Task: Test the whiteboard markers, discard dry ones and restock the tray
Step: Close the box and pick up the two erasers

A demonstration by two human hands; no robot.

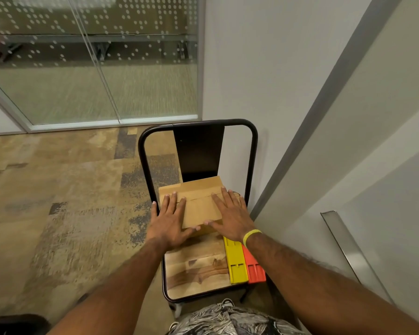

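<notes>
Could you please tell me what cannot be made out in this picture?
All in the head view:
- What the box holds: it is closed, with the left hand and right hand flat on top.
- The yellow piece and orange piece: far ends hidden under the right wrist.
- The metal ledge: lower end hidden behind the right arm.
- The room behind the glass: blurred by dots and reflections.

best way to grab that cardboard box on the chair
Take the cardboard box by its left and right side walls, one hand each, coming from above. It lies flat on the chair seat, its top seems only a folded flap, and the backrest blocks the far side.
</notes>
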